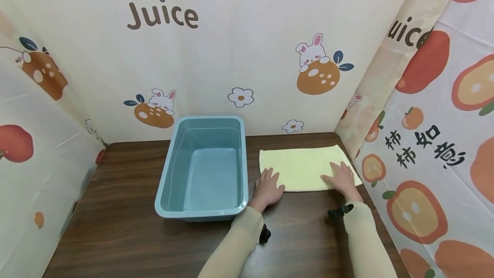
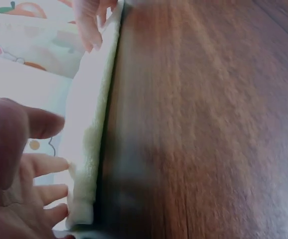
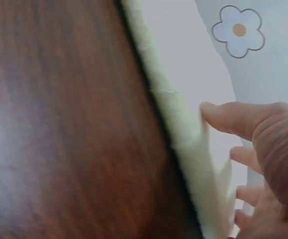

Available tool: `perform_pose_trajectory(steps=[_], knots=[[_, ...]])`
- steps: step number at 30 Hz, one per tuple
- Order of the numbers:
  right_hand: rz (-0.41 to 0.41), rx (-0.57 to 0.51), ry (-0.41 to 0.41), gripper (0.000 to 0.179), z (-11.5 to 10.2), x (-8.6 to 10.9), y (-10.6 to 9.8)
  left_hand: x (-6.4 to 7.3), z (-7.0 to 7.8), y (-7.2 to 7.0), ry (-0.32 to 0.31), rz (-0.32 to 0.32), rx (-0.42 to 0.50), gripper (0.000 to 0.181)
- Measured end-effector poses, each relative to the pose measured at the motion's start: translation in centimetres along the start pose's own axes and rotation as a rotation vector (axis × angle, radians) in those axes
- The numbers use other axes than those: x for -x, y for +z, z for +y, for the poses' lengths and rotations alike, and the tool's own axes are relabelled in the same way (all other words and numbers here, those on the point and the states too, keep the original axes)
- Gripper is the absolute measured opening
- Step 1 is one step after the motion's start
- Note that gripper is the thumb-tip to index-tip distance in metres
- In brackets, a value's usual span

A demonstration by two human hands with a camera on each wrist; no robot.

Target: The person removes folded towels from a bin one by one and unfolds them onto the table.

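Observation:
A pale yellow towel (image 1: 299,168), folded into a flat rectangle, lies on the brown table (image 1: 285,235). My left hand (image 1: 267,188) rests at its near left corner, fingers extended forward. At the right end, my right hand (image 1: 342,180) touches the top of the cloth with its fingers spread. In the left wrist view, the fingertips of the left hand (image 2: 14,154) meet the end of the towel (image 2: 91,119), the thumb held apart. The right wrist view has the right hand's thumb (image 3: 233,117) over the towel's thick near edge (image 3: 171,119).
An empty blue plastic basin (image 1: 210,175) stands just left of the towel, close beside my left forearm. Printed cloth hangs behind the table (image 1: 239,55) and along both sides; the right-hand curtain (image 1: 417,158) runs close by the right arm.

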State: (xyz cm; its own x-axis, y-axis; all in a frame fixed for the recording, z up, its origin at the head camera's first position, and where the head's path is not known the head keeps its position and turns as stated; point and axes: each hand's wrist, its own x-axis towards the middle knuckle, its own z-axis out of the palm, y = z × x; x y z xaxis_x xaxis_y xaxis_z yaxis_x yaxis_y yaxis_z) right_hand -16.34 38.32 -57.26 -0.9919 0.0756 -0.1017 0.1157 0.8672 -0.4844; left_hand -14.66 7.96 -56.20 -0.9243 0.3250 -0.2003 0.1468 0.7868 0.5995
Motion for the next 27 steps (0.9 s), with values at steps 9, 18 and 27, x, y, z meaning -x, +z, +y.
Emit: perform_pose_trajectory(steps=[9,18,27], knots=[[0.29,-0.14,0.107,0.054,1.1,-0.9,-1.4,-0.6,0.3,0.5,-0.021,0.247,0.4,0.051],[0.145,-0.159,0.176,0.058,1.7,-2.0,-2.3,-1.2,0.4,0.2,-0.126,0.339,0.735,0.051],[0.201,-0.187,0.207,0.05,1.5,-2.4,-2.3,-1.3,0.2,0.1,-0.067,0.338,0.742,0.054]])
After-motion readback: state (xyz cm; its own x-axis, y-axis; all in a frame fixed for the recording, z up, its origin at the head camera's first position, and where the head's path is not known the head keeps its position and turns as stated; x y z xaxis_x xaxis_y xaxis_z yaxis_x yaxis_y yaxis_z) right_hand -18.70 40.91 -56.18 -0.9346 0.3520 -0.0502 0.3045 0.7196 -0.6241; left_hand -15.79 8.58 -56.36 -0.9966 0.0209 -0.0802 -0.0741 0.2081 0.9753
